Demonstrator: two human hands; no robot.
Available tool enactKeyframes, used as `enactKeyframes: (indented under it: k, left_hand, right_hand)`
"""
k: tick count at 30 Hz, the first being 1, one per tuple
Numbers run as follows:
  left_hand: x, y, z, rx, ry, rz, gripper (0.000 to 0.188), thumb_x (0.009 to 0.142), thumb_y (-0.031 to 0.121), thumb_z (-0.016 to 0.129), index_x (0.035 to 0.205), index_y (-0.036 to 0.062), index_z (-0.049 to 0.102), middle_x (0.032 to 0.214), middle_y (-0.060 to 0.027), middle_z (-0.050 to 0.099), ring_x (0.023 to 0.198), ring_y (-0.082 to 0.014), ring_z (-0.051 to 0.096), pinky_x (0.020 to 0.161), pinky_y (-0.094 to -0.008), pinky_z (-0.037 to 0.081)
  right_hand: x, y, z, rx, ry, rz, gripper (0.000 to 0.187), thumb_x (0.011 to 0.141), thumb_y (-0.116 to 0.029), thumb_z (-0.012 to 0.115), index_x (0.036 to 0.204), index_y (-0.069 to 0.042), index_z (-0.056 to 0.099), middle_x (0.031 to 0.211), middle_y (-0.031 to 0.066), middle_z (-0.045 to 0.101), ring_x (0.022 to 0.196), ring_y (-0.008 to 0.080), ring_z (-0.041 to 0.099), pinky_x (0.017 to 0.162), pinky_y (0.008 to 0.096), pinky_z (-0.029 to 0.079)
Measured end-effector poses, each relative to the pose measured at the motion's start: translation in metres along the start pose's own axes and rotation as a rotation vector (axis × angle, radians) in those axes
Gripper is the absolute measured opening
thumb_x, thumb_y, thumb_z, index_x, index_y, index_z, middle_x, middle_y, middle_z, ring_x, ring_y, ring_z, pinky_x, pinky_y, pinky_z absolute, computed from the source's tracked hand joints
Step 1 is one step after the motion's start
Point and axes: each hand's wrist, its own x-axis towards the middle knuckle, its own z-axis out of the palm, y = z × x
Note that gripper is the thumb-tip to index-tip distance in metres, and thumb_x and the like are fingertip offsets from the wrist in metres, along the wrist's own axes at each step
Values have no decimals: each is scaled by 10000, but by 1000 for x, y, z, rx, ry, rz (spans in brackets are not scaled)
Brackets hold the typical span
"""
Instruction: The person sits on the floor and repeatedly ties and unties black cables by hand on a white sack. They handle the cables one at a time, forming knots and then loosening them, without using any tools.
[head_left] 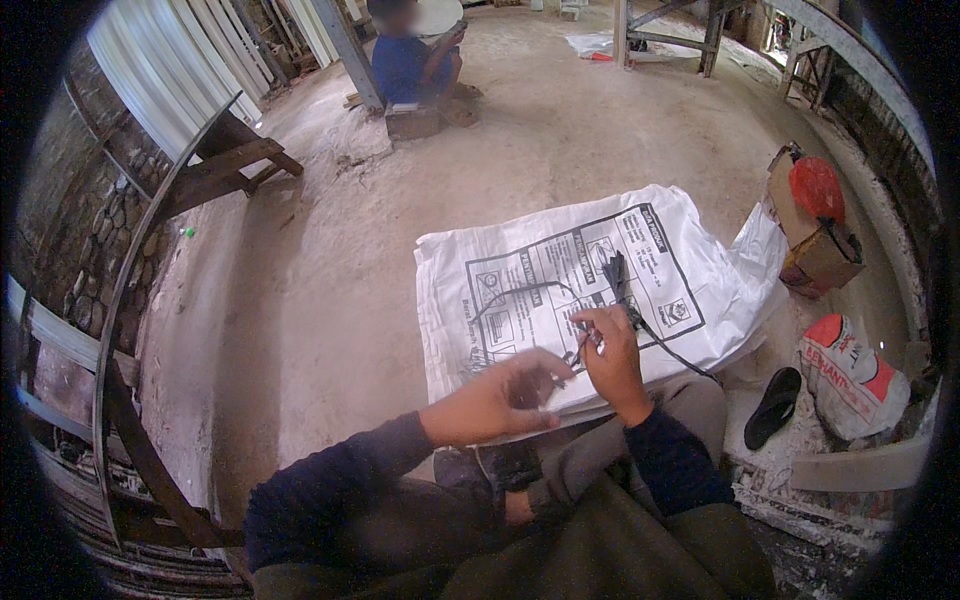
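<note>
White sack stack (pixel 442 285), before the person: creased, black-framed panel of lettering and pictograms. Red-and-white sack (pixel 853 385), lettered, rounded, far right. Left hand (pixel 495 398): blurred, fingers parted, grip cannot be told. Right hand (pixel 614 362): fingertips pinched on dark cord. Black strip bundle (pixel 615 276), on panel. Dark cord (pixel 548 284): thin, curving over stack.

This looks like a rough workshop or shed; which of the two is unclear. The floor (pixel 330 260) is bare and dusty. A stone wall (pixel 100 220) at nine o'clock, pale ridged sheets (pixel 150 70) at ten, a post (pixel 341 45) at eleven and a timber frame (pixel 621 40) at one show it, as does a bulging sack (pixel 850 395) at three.
</note>
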Motion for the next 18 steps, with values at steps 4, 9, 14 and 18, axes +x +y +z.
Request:
enactKeyframes:
  k: [4, 9, 14, 18]
  left_hand:
    - [-4, -2, -15, -151, 309, -185, 288, 733, 14, 603, 997, 74, 504, 770, 9, 492, 676, -67, 457, 620, -200, 394]
    - [-10, -26, -48, 76, 569, -155, 114, 714, 19, 607, 814, 56, 567, 772, 7, 558, 665, -66, 478, 592, -210, 400]
    - [-11, -36, -59, 158, 675, -184, 45, 715, 47, 619, 737, 33, 583, 750, -9, 590, 646, -80, 505, 592, -233, 418]
    - [-8, -37, -53, 173, 645, -175, 70, 710, 61, 631, 753, 22, 591, 761, -36, 603, 670, -111, 528, 616, -253, 429]
  right_hand:
    - [3, 13, 0, 64, 33, -11, 163, 667, -6, 616, 824, -46, 633, 879, 110, 546, 834, 217, 543, 712, 309, 430]
    - [1, 3, -8, 217, -144, 64, 97, 699, -35, 643, 795, -29, 630, 891, 87, 540, 854, 198, 524, 758, 294, 407]
    - [-6, -2, -8, 963, -398, 313, 117, 730, -123, 664, 772, -21, 625, 889, 76, 541, 870, 172, 505, 787, 293, 381]
    - [-9, -11, -17, 1273, -689, 331, 194, 711, -202, 688, 769, -27, 629, 883, 87, 540, 857, 177, 498, 782, 302, 374]
